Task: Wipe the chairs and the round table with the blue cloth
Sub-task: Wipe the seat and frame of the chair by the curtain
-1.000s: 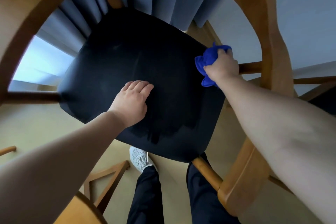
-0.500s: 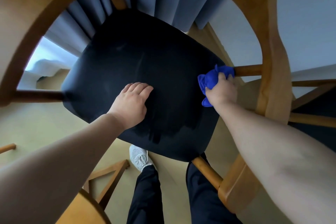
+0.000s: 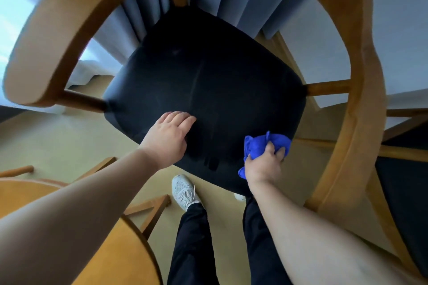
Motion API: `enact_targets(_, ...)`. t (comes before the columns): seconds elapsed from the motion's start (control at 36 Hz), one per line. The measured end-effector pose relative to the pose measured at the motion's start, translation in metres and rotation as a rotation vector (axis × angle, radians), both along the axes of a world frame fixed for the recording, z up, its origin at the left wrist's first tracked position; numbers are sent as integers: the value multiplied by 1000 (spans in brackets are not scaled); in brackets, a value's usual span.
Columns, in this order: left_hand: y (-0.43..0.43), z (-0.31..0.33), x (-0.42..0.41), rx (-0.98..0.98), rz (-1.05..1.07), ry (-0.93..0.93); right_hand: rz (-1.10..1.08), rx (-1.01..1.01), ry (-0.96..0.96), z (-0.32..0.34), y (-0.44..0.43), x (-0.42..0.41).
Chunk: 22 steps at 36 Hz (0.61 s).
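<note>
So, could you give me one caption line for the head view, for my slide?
The right hand holds the blue cloth at the edge of the seat; the left hand rests on it.

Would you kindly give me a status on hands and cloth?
Left hand flat on the dark seat. Right hand grips the blue cloth at the seat's near right edge. Nothing in the way.

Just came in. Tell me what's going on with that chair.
A person is cleaning a wooden chair. The right hand grips a bunched blue cloth against the near right edge of the dark seat, while the left hand rests flat on the seat's front. The round table sits at lower left, untouched by either hand.
</note>
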<state>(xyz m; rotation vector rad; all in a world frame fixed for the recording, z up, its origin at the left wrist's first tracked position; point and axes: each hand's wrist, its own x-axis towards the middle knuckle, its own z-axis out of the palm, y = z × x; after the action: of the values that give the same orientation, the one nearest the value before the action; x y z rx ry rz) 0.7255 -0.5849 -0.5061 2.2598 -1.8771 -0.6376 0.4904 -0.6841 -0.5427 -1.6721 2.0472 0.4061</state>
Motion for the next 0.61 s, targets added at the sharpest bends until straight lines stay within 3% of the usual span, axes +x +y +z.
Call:
enact_targets(0.31,42,16,-11,40,87,-16,11,-61,-6,15,12,7)
enact_targets(0.61,84,34,-86,126,306,3,33,-43,-65,12,9,-1)
